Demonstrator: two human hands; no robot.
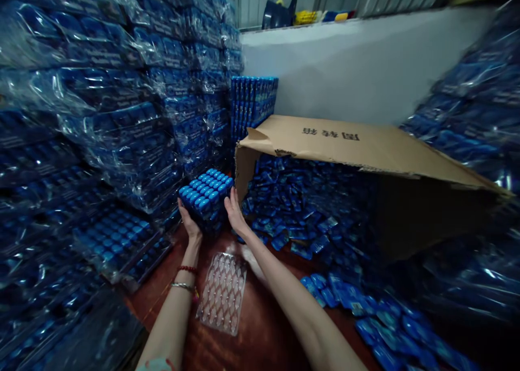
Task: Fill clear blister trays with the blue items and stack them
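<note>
Between my two hands is a block of blue bottles [206, 189] set in tight rows, their rounded ends facing up. My left hand [189, 219] presses its left side, and my right hand [234, 211] lies along its right side with fingers stretched upward. Closer to me, a clear plastic tray [222, 293] with rows of moulded hollows lies on the reddish-brown table [268, 327]. Just right of my right hand, many loose blue bottles [288, 197] spill from a cardboard box [333, 143] on its side.
Tall stacks of film-wrapped blue packs [114, 89] rise on the left, with more wrapped packs [467, 105] at right. An upright blue stack [252, 103] stands by the white wall [345, 73]. Several loose blue bottles [382, 311] lie at front right. A filled tray [114, 235] sits at left.
</note>
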